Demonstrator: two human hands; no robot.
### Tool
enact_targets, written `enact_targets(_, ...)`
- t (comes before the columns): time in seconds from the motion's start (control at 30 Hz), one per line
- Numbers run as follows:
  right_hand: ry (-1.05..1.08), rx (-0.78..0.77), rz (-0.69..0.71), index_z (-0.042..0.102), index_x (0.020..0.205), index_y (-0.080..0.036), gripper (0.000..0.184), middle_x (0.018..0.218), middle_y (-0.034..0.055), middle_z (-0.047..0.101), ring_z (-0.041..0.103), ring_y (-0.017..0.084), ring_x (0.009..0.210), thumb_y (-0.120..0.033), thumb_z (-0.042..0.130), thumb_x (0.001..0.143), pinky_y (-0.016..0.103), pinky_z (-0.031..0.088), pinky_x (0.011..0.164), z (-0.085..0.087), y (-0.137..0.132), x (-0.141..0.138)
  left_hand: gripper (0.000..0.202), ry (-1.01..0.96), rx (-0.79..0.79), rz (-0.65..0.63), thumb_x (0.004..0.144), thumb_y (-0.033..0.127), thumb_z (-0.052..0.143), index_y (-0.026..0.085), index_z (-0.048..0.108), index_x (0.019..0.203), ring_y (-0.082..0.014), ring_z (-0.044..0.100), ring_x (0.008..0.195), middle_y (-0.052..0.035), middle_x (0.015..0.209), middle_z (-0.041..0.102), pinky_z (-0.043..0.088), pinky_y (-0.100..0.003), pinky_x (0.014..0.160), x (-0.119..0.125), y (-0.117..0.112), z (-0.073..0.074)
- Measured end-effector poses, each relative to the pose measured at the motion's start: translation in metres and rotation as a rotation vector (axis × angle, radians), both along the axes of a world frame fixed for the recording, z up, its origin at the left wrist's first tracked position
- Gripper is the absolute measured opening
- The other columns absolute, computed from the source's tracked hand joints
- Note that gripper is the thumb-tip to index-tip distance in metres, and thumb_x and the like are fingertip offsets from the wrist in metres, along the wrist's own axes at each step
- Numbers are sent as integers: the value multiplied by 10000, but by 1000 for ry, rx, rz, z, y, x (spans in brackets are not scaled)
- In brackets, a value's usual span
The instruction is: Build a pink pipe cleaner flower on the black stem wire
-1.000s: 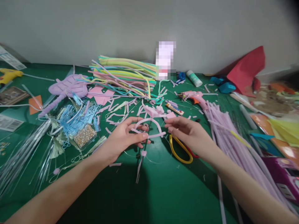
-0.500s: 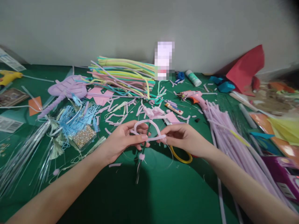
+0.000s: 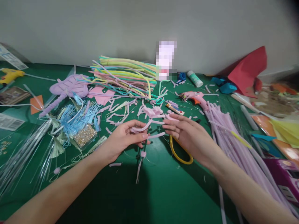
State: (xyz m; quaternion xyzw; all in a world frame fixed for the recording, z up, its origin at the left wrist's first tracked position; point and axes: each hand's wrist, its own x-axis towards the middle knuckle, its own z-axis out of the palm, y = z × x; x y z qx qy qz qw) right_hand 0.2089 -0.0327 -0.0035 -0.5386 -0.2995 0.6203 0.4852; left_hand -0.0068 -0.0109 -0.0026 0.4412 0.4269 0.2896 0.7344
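My left hand (image 3: 125, 138) pinches a bent pink pipe cleaner piece (image 3: 149, 126) together with a thin dark stem (image 3: 143, 152) that hangs down to the green table (image 3: 163, 193). The pink piece sticks out to the right of my fingers in two strands. My right hand (image 3: 187, 133) hovers just right of it with fingers stretched out, holding nothing. Yellow-handled scissors (image 3: 178, 154) lie partly under my right hand.
A pile of coloured pipe cleaners (image 3: 123, 76) lies at the back centre, a bundle of lilac ones (image 3: 229, 137) to the right. A pink glue gun (image 3: 195, 97), a glue stick (image 3: 194, 78), red paper (image 3: 247, 71), blue tassels (image 3: 74, 116) and cut scraps are scattered around.
My right hand let go of the pink piece's right end and opened. The arch it formed has sprung flatter into loose strands held by my left hand.
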Motion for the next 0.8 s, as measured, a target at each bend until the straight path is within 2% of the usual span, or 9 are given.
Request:
enact_targets(0.07, 107, -127, 36, 601, 1055, -214, 399, 1040, 54, 704, 667, 166, 961, -351, 796, 734, 281, 531, 839, 3, -5, -11, 237, -13, -8, 1, 797, 214, 771, 143, 630, 974, -115, 689, 738, 10, 799, 672, 532, -172, 616, 1, -2, 2)
enact_targets(0.17, 194, -189, 152, 633, 997, -210, 396, 1020, 44, 718, 670, 160, 905, -368, 839, 697, 280, 533, 815, 4, -7, -24, 284, -55, -23, 11, 830, 295, 747, 148, 635, 1046, -111, 679, 726, -6, 872, 688, 561, -209, 677, 2, -5, 5)
enact_targets(0.3, 263, -133, 254, 715, 848, -179, 287, 893, 32, 727, 637, 120, 754, -399, 833, 706, 243, 524, 744, 0, 0, -29, 281, -183, -75, 35, 897, 410, 662, 155, 648, 1014, -151, 711, 794, -43, 894, 721, 587, -253, 755, 1, -5, 4)
enact_targets(0.4, 301, -104, 257, 752, 828, -198, 256, 805, 1, 719, 618, 100, 698, -397, 843, 695, 220, 509, 679, -2, 6, -26, 221, -253, -124, 56, 962, 364, 573, 154, 644, 954, -174, 736, 825, -59, 909, 738, 601, -286, 790, -1, -2, 2)
enact_targets(0.5, 335, -108, 260, 767, 842, -214, 260, 771, -17, 722, 629, 99, 696, -393, 856, 675, 226, 512, 694, -3, 10, -25, 176, -222, -167, 41, 992, 256, 519, 151, 633, 909, -154, 746, 813, -62, 932, 750, 597, -253, 783, -4, 1, 1)
enact_targets(0.57, 344, -113, 269, 766, 818, -207, 252, 759, -13, 726, 643, 107, 705, -395, 854, 675, 238, 516, 717, -3, 10, -24, 167, -179, -152, 7, 987, 251, 533, 153, 620, 884, -152, 749, 825, -62, 926, 754, 591, -233, 768, -6, 2, 0)
enact_targets(0.7, 327, -133, 267, 755, 783, -190, 258, 692, -26, 698, 622, 91, 647, -385, 866, 656, 226, 502, 681, -5, 10, -23, 229, -75, -66, -59, 938, 363, 621, 174, 556, 824, -166, 738, 818, -40, 843, 738, 578, -236, 718, -11, 3, -5)
enact_targets(0.8, 343, -121, 272, 762, 861, -198, 278, 690, -33, 697, 625, 84, 636, -362, 865, 662, 215, 506, 659, -6, 8, -22, 291, 3, 10, -69, 912, 431, 636, 180, 543, 798, -126, 674, 690, 10, 739, 657, 546, -230, 647, -14, 7, -8)
